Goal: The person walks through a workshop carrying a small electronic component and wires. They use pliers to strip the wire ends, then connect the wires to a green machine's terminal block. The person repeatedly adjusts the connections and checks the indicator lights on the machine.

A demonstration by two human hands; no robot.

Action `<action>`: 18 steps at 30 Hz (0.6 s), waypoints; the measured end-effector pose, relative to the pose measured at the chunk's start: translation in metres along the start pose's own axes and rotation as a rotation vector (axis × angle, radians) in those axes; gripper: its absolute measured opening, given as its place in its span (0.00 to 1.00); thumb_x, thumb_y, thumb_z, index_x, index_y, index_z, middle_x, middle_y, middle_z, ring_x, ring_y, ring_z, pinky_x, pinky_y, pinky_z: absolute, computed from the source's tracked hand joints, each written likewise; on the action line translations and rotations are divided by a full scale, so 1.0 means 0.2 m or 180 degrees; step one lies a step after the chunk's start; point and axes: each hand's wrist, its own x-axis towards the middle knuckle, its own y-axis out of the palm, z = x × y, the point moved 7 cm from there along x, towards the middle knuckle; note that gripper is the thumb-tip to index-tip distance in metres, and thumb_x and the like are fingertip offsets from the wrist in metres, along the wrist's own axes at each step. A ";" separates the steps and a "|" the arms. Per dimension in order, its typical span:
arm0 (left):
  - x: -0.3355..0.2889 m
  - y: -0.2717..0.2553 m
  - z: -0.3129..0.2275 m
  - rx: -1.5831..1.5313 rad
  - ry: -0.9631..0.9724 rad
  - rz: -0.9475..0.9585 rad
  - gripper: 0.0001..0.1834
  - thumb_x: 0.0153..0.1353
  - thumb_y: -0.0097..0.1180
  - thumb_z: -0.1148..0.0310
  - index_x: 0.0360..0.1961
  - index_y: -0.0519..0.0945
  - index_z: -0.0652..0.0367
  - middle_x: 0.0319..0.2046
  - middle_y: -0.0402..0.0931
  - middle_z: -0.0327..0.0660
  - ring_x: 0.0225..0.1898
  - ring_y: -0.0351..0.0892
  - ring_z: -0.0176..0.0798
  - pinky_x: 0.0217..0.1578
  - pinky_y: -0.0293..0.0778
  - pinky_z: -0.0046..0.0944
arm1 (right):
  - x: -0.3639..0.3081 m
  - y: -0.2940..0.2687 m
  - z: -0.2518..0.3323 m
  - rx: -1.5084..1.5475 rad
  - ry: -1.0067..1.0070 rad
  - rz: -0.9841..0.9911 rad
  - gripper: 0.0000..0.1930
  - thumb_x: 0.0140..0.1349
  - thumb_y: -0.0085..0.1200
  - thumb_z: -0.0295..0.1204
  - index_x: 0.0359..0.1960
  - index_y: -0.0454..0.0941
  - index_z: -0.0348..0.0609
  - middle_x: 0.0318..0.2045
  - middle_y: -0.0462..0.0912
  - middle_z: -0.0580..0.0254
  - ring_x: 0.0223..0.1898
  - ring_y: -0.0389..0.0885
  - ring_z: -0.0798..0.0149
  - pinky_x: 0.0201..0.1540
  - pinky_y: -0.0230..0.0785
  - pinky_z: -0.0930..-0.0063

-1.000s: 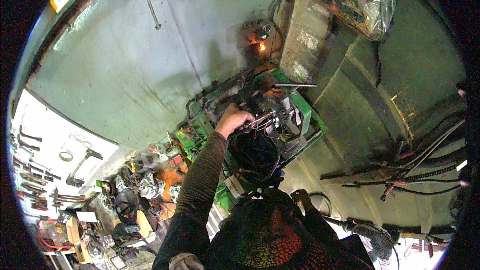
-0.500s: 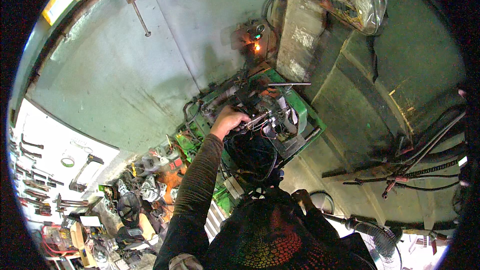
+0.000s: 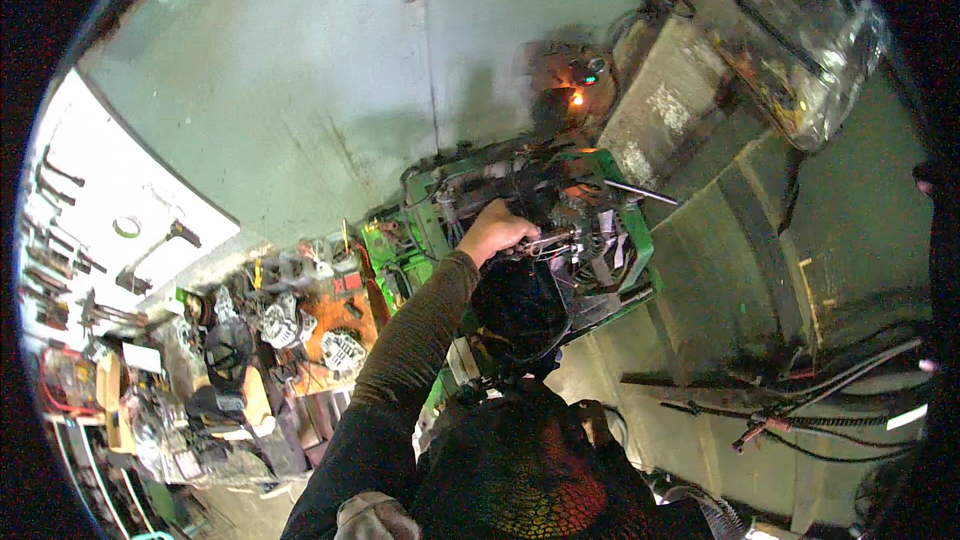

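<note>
Ahead of me stands a machine with a green metal frame [image 3: 650, 240], its inside crowded with dark parts, cables and thin wires. My left hand [image 3: 500, 231] reaches into its middle with the fingers bent closed. Right by the fingertips is a thin bright metal piece with looped, handle-like sides [image 3: 552, 242]; whether the hand grips it is not clear. A black rounded part [image 3: 518, 302] lies just below that hand. My right hand cannot be made out; only dark clothing shows at the lower right.
Left of the machine, several metal alternators [image 3: 343, 352] sit on an orange-brown bench. Tools hang on a white board [image 3: 125, 195] farther left. A metal bar [image 3: 640, 191] sticks out at the machine's back right. Cables and rods [image 3: 790, 422] lie to the right; a clear plastic bag [image 3: 835, 50] hangs above.
The view has swung, so the machine and wall sit farther right and the left-hand bench shows more. My left hand stays at the same spot inside the machine, fingers still closed.
</note>
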 end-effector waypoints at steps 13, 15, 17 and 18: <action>-0.05 -0.01 -0.09 -0.0252 0.0286 -0.0160 0.15 0.38 0.71 0.68 0.27 0.83 0.68 0.23 0.82 0.45 0.25 0.79 0.40 0.31 0.75 0.41 | -0.11 -0.01 -0.04 -0.0269 0.0131 0.0063 0.11 0.61 0.55 0.37 0.30 0.82 0.42 0.26 0.83 0.54 0.27 0.81 0.53 0.32 0.75 0.60; -0.04 -0.01 -0.08 0.0063 0.0235 -0.0222 0.16 0.38 0.71 0.68 0.27 0.82 0.68 0.23 0.82 0.45 0.25 0.78 0.39 0.30 0.74 0.41 | -0.09 0.01 -0.02 -0.0298 0.0091 0.0056 0.11 0.61 0.55 0.37 0.30 0.82 0.42 0.26 0.83 0.54 0.28 0.81 0.52 0.32 0.75 0.60; -0.04 0.00 -0.10 -0.0149 0.0351 -0.0132 0.15 0.38 0.71 0.69 0.27 0.82 0.67 0.23 0.82 0.43 0.24 0.77 0.38 0.30 0.74 0.41 | -0.05 0.02 0.01 -0.0328 0.0027 0.0036 0.12 0.61 0.55 0.37 0.30 0.82 0.42 0.26 0.83 0.54 0.28 0.81 0.52 0.32 0.75 0.60; -0.03 0.00 -0.12 -0.0230 0.0460 -0.0103 0.15 0.39 0.71 0.69 0.27 0.83 0.66 0.23 0.82 0.42 0.24 0.76 0.37 0.30 0.74 0.41 | -0.03 0.01 0.03 -0.0367 -0.0009 0.0023 0.12 0.61 0.55 0.37 0.30 0.82 0.42 0.26 0.83 0.54 0.28 0.81 0.52 0.32 0.75 0.59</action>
